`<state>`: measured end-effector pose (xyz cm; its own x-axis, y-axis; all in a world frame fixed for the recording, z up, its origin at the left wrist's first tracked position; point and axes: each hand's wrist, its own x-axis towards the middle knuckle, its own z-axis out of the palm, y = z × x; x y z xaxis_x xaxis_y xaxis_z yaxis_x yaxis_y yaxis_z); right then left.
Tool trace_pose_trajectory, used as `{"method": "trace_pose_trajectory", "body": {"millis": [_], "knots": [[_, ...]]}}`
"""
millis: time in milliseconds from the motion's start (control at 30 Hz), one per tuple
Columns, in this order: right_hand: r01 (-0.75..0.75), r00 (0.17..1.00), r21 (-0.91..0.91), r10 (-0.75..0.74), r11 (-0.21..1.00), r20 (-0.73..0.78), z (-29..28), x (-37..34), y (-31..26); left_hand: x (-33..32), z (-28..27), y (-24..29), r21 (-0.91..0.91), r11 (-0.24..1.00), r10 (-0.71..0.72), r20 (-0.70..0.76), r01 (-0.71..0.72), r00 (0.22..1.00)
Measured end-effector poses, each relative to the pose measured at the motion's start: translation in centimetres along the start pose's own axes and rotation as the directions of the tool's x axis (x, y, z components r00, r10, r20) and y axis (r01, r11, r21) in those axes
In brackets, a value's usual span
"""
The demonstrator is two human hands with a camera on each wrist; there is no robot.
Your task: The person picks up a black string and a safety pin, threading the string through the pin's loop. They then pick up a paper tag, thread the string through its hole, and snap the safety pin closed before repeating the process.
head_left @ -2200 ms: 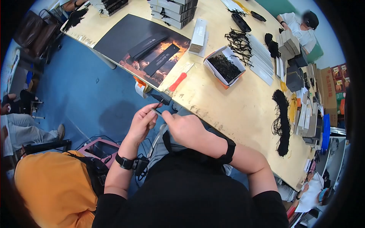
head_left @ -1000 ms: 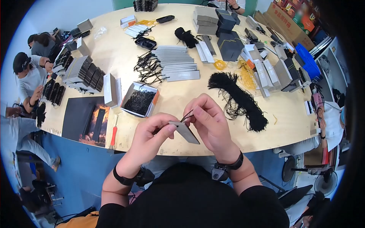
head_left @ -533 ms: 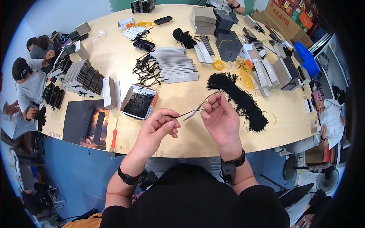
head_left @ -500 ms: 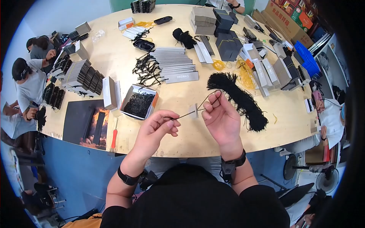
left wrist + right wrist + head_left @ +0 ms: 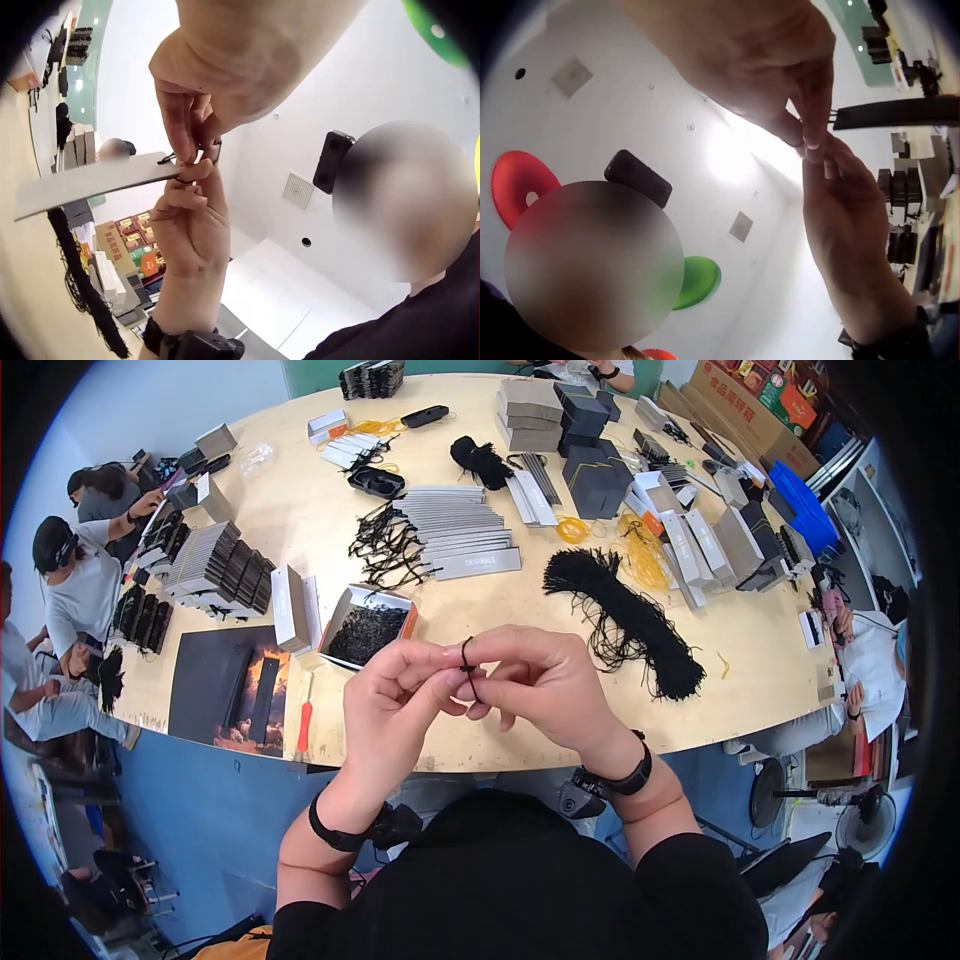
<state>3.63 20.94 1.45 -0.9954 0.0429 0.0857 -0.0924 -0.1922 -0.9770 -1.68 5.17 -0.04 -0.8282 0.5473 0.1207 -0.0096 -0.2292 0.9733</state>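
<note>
My left hand (image 5: pixel 395 700) and right hand (image 5: pixel 550 685) meet in front of the chest, over the table's near edge. Between their thumbs and forefingers they pinch a thin black cord (image 5: pixel 467 658), which forms a small loop above the fingertips. From the cord extends a long flat tag (image 5: pixel 97 184), pale grey in the left wrist view. Its dark side (image 5: pixel 900 112) shows in the right wrist view. In the head view the hands hide the tag.
Beyond the hands stands an open box (image 5: pixel 410 622) of short black strands. Grey tags with cords (image 5: pixel 450 525) lie in a row behind it. A thick bundle of black cord (image 5: pixel 630 630) lies to the right. A red-handled tool (image 5: pixel 304 725) rests near the left edge.
The hands rose from below the table edge at the left to the front of the chest. They held the cord stretched between them with the tag on it, then came together, fingertips meeting.
</note>
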Motion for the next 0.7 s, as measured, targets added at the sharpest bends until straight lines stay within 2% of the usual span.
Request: {"method": "trace_pose_trajectory", "body": {"millis": [67,133,167,200,233,267,300,367,400,433,500,533,567,600,633,667,700], "knots": [[0.025,0.999,-0.159,-0.030,0.987,-0.031,0.1,0.1,-0.4,-0.1,0.4,0.8,-0.021,1.000,-0.009,0.003,0.009,1.000],[0.049,0.997,-0.148,-0.056,0.988,-0.044,0.2,0.1,-0.4,-0.5,0.8,1.4,-0.182,0.983,-0.049,-0.081,0.034,0.996],[0.070,0.995,-0.134,-0.079,0.988,-0.061,0.2,0.1,-0.4,-0.5,0.3,0.8,-0.181,0.983,-0.047,-0.080,0.032,0.996],[0.072,0.995,-0.135,-0.081,0.988,-0.061,0.1,0.2,-0.7,-0.2,-0.2,0.3,0.105,0.993,0.060,-0.059,-0.054,0.996],[0.017,0.999,-0.072,-0.019,0.997,-0.027,0.1,0.3,-1.2,0.0,-0.5,0.0,0.380,0.914,0.158,-0.008,-0.143,0.987],[-0.041,0.999,-0.011,0.041,0.999,0.011,0.0,0.5,-1.5,0.1,-0.3,-0.1,0.482,0.857,0.163,0.086,-0.184,0.983],[-0.041,0.999,-0.011,0.041,0.999,0.009,-0.2,0.6,-1.6,0.5,-0.2,-0.4,0.481,0.857,0.162,0.088,-0.184,0.983],[-0.077,0.987,0.058,0.068,0.995,0.149,-0.5,1.0,-1.7,1.0,-0.4,-1.9,0.235,0.969,-0.003,0.318,-0.075,0.948],[-0.115,0.981,-0.001,0.114,0.993,0.159,-0.8,1.0,-2.5,1.5,-0.2,-2.4,0.177,0.973,0.081,0.329,-0.146,0.941],[-0.112,0.981,-0.004,0.111,0.994,0.156,-1.3,1.1,-3.0,1.4,-0.3,-2.3,0.175,0.973,0.084,0.332,-0.149,0.939],[-0.103,0.984,-0.117,0.118,0.988,0.133,-2.4,1.2,-3.7,0.9,-0.4,-1.5,0.463,0.886,-0.056,0.176,-0.032,0.983],[-0.098,0.989,-0.237,0.121,0.967,0.081,-2.4,1.0,-4.5,0.8,-0.2,-1.3,0.539,0.824,0.078,0.202,-0.177,0.976],[-0.100,0.990,-0.237,0.121,0.966,0.078,-2.4,0.9,-4.4,0.6,0.4,-1.0,0.537,0.824,0.077,0.204,-0.177,0.976],[0.024,0.999,-0.427,-0.006,0.904,0.044,-2.4,0.9,-4.3,0.4,1.2,-0.5,0.583,0.794,0.104,0.150,-0.173,0.983],[0.132,0.990,-0.601,-0.138,0.788,0.037,-2.3,0.8,-4.2,0.2,1.8,-0.1,0.628,0.761,0.135,0.095,-0.165,0.986],[0.146,0.986,-0.683,-0.164,0.715,0.039,-2.0,0.7,-4.8,0.1,2.2,0.2,0.624,0.769,0.112,0.085,-0.141,0.990],[0.148,0.986,-0.683,-0.164,0.716,0.042,-1.8,0.8,-5.0,0.1,2.2,0.2,0.625,0.768,0.113,0.082,-0.139,0.990]]}}
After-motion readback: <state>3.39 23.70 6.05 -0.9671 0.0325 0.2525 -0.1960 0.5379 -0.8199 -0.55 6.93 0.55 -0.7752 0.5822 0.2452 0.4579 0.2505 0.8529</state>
